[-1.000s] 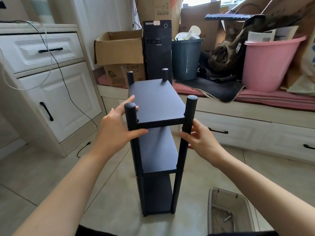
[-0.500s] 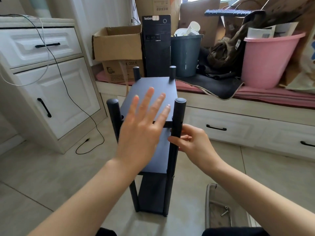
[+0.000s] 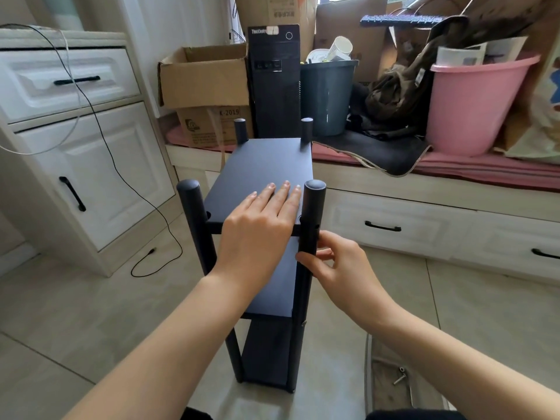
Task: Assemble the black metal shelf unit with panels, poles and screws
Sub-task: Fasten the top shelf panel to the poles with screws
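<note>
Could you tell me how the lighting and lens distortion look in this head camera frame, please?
Head view: soft daylight from the window behind the boxes, no harsh glare; the top panel stays matte. Wide-angle bending curves the cabinet at the left edge. Both hands, left hand and right hand, look sharp; the pink tub is slightly soft.

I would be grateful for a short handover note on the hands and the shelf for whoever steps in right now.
Left hand: flat, fingers straight, pressing on the top panel.
Right hand: fingers pinch the near right pole just below that panel.
Shelf unit stands upright on the floor; three panels sit between four poles.
Loose screws lie in the clear tray at lower right.
Left to do: apparently fastening the top panel at this corner; whether its screw is in cannot be seen.
</note>
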A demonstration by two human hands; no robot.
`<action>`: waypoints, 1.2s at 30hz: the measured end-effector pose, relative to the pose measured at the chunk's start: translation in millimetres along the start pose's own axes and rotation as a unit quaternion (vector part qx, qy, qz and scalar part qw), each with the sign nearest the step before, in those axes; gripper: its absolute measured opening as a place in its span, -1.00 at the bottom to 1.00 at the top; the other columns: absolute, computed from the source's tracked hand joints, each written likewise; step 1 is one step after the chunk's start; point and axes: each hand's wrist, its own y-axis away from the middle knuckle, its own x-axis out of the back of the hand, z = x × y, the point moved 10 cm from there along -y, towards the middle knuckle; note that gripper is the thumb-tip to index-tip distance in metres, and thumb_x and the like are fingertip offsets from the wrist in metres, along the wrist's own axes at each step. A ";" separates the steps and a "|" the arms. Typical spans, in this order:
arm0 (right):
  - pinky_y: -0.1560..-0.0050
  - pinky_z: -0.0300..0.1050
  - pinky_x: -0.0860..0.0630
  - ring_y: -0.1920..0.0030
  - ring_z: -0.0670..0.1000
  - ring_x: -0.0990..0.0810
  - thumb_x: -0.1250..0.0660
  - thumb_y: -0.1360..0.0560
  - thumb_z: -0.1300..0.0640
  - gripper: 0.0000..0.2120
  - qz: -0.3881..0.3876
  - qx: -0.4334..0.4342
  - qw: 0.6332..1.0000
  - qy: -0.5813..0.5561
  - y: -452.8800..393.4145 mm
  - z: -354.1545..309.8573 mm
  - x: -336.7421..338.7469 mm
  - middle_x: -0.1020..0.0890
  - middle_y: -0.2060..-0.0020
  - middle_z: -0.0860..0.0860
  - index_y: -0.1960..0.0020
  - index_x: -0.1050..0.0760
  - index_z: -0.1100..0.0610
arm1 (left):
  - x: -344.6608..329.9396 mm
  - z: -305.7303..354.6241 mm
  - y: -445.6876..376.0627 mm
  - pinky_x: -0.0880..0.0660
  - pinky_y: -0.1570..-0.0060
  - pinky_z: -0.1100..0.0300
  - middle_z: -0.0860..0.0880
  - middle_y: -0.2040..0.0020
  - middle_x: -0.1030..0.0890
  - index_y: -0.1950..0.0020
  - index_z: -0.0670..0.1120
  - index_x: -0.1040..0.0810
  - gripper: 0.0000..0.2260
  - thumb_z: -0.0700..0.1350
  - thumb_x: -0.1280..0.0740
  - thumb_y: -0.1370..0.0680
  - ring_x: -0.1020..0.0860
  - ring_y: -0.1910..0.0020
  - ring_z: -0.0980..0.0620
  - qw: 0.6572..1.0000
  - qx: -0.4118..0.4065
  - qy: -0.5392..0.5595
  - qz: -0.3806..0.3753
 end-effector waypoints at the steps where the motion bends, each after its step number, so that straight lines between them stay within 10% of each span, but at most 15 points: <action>1: 0.11 -0.41 -0.50 0.12 -0.18 -0.63 -0.43 -0.52 0.21 -0.82 0.000 0.003 1.000 0.005 -0.5 -0.7 0.3 -0.67 0.10 -0.10 -0.09 -0.60 0.01 | 0.7 0.6 -0.8 -0.61 -0.14 -0.05 -0.19 -0.24 -0.64 -0.31 -0.23 -0.60 -0.51 -0.30 -0.57 -0.39 -0.64 -0.21 -0.17 1.000 -0.001 -0.001 0.000; 11: 0.13 -0.44 -0.47 0.13 -0.20 -0.62 -0.44 -0.52 0.21 -0.84 0.006 -0.001 1.000 -0.005 0.7 1.0 3.8 -0.67 0.11 -0.10 -0.04 -0.58 -0.01 | 7.2 6.8 -8.1 -0.60 -0.14 -0.09 -0.19 -0.19 -0.67 -0.24 -0.25 -0.63 -0.60 -0.32 -0.55 -0.41 -0.65 -0.18 -0.19 0.999 -0.001 0.035 0.020; 22: -0.09 0.00 -0.61 0.06 -0.04 -0.66 -0.43 -0.52 0.21 -0.84 -0.009 -0.035 0.998 -0.048 -0.1 6.5 -0.2 -0.68 0.09 -0.09 -0.07 -0.60 0.03 | 7.2 4.5 -5.2 -0.57 -0.19 -0.09 -0.15 -0.23 -0.65 -0.29 -0.23 -0.61 -0.58 -0.26 -0.56 -0.44 -0.60 -0.25 -0.20 0.998 -0.008 0.062 0.000; 29: -0.06 0.06 -0.61 0.09 0.00 -0.67 -0.43 -0.53 0.17 -0.87 -0.005 -0.016 0.997 -0.069 -1.2 6.0 2.3 -0.69 0.15 -0.11 -0.06 -0.61 0.03 | 1.1 -4.7 -3.3 0.01 -0.58 -0.16 0.06 -0.41 -0.53 -0.43 0.01 -0.51 -0.45 0.13 -0.12 -0.48 -0.31 -0.54 -0.01 0.967 0.040 0.229 -0.100; 36: -0.06 0.12 -0.62 0.08 0.12 -0.69 -0.47 -0.48 0.22 -0.92 0.009 -0.013 0.994 -0.112 -5.7 10.6 19.0 -0.70 0.21 0.00 0.04 -0.65 0.09 | -1.0 7.8 -7.1 -0.23 -0.50 -0.20 -0.02 -0.28 -0.64 -0.34 -0.08 -0.60 -0.51 0.17 -0.41 -0.51 -0.53 -0.37 -0.05 0.980 0.071 0.186 -0.029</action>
